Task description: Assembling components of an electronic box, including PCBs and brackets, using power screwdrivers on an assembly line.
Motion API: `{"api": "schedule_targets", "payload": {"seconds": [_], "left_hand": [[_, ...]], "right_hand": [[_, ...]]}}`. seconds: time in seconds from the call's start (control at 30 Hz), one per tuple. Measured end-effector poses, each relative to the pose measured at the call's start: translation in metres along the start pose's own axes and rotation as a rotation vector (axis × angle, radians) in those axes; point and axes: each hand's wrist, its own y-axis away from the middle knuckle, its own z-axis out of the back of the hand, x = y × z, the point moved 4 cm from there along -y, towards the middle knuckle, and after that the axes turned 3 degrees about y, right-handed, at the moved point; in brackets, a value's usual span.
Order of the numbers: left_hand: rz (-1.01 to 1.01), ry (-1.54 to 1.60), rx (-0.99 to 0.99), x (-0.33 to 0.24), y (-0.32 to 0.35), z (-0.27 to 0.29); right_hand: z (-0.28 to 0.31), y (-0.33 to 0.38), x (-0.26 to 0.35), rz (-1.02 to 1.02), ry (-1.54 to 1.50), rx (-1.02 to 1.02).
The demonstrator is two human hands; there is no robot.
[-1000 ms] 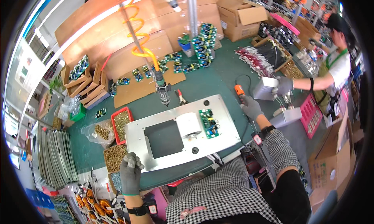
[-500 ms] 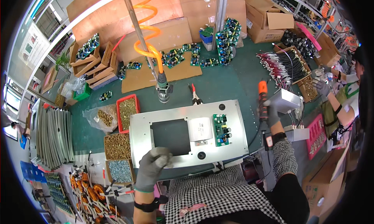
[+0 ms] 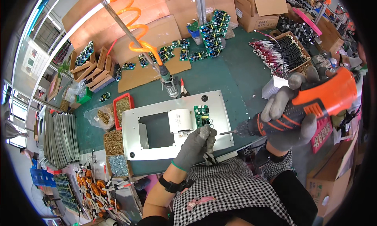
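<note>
Both gloved hands have risen close together since half a second ago. Right hand (image 3: 290, 116) grips the orange-and-black screwdriver (image 3: 302, 108), fingers wrapped tight, its tip pointing at the left hand (image 3: 196, 145), whose fingertips (image 3: 208, 133) are pinched together, on what I cannot tell. Just beyond those fingertips, a green circuit board (image 3: 202, 115) lies on the grey metal panel (image 3: 157, 147).

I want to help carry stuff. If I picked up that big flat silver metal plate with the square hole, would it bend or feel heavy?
The flat silver metal plate would probably stay stiff: its edges look folded. It likely feels heavyish, being wide. The small green circuit board on it might slide off if tilted.
</note>
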Motion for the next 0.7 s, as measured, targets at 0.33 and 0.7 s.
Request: {"api": "schedule_targets", "payload": {"seconds": [0.33,0.7], "left_hand": [[-0.056,-0.009,-0.043,-0.001,0.018,-0.005],[-0.046,0.081,-0.001,-0.008,0.018,0.0]], "right_hand": [[-0.009,0.013,-0.024,0.024,-0.065,0.147],[-0.01,0.01,-0.032,-0.018,-0.114,0.193]]}}
